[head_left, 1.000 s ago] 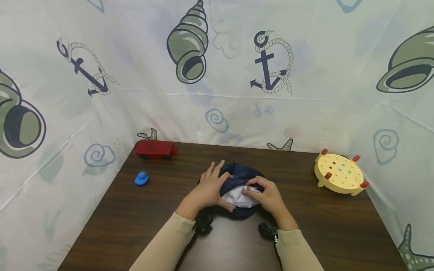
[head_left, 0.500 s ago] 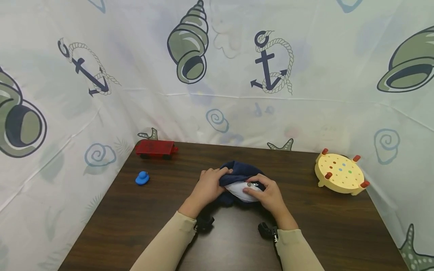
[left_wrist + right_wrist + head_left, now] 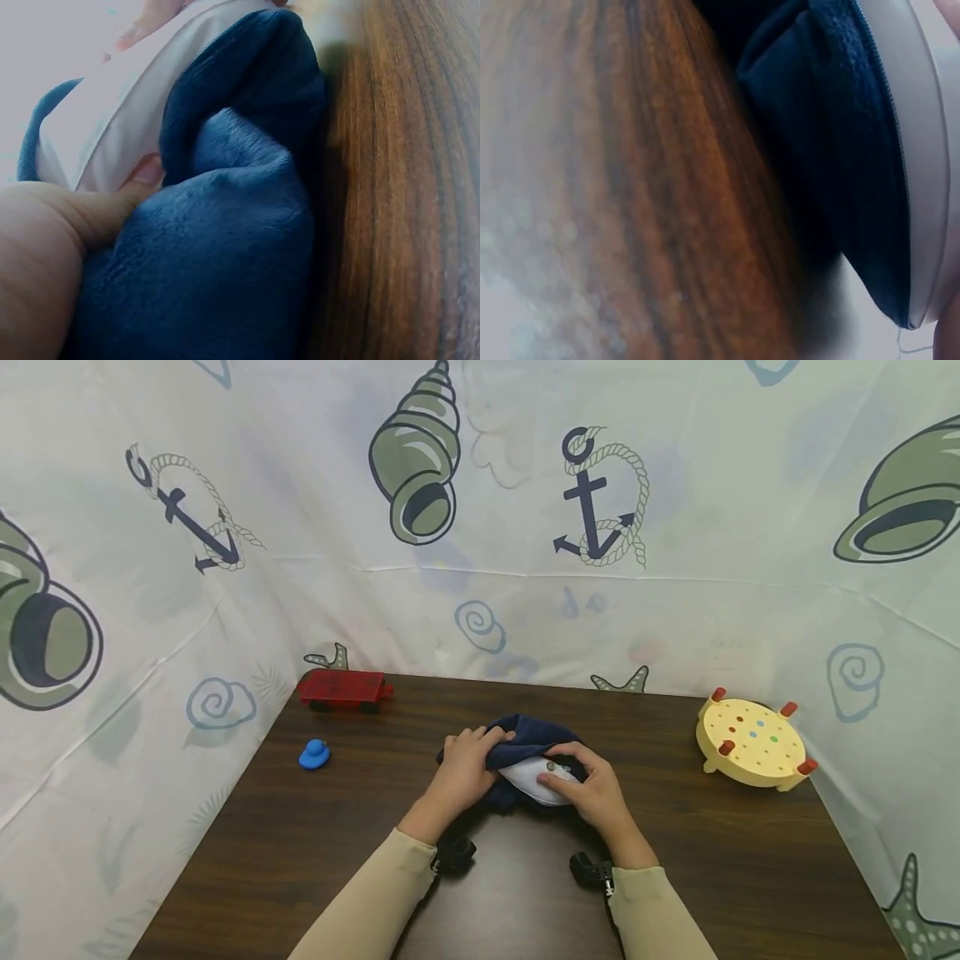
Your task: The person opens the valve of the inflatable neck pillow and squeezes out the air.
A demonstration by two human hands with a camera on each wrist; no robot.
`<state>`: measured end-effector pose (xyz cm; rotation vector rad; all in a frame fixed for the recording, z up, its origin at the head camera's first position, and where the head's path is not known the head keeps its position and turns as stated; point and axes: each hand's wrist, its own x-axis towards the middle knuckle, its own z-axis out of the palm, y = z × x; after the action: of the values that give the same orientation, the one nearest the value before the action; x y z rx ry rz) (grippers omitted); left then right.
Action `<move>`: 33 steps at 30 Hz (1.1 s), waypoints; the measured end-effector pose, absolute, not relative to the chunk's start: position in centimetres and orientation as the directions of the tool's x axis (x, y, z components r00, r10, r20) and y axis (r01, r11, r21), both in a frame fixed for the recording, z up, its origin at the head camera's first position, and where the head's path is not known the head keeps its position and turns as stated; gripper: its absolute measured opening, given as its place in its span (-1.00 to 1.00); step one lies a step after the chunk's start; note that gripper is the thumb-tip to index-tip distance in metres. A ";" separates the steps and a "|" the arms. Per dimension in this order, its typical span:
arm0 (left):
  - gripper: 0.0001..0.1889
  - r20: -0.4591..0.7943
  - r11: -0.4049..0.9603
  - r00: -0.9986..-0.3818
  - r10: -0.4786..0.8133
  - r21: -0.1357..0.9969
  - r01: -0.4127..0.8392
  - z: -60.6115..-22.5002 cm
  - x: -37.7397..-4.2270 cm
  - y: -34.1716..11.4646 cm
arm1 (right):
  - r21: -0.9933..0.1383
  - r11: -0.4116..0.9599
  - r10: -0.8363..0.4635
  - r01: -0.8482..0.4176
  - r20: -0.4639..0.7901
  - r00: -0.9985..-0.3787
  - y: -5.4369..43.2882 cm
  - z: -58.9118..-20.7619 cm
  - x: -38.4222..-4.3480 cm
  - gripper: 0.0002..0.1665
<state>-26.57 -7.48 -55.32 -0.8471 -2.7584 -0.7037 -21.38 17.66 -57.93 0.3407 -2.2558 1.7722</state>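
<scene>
From here, the dark wooden table [image 3: 285, 843] carries a navy cloth bundle [image 3: 529, 752]; left of it, a blue duck [image 3: 314, 755] and red wagon [image 3: 342, 687]; right, a round yellow toy [image 3: 751, 742].

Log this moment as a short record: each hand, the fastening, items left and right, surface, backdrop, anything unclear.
Left hand: grips navy cloth, thumb at the edge of the white part
Right hand: grips the white part, thumb on its near side
Fastening: zip teeth along the cloth's edge
Items left: red toy; blue duck, nearer the person
Items right: yellow toy
Surface: dark wood-grain table
Backdrop: printed sheet
Unclear: whether the white part is a lining or separate
</scene>
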 end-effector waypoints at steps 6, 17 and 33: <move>-0.05 0.188 0.744 -0.807 0.560 0.314 0.590 -55.5 -26.8 -7.8 | -0.903 0.257 -0.049 -0.344 0.343 -0.938 17.7 -58.4 -21.8 -0.34; 0.41 0.091 0.581 -0.703 0.705 0.493 0.647 -55.5 -26.4 -9.2 | -0.883 0.313 -0.104 -0.350 0.335 -0.937 18.2 -58.9 -22.0 -0.68; -0.64 0.157 0.608 -0.867 0.472 0.654 0.450 -56.4 -26.5 -7.6 | -0.862 0.149 -0.041 -0.484 0.483 -0.874 17.7 -59.2 -22.2 -0.51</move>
<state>-26.48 -7.59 -56.37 -0.8161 -2.8450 -1.1430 -22.18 17.70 -59.16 0.5040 -2.0868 1.7773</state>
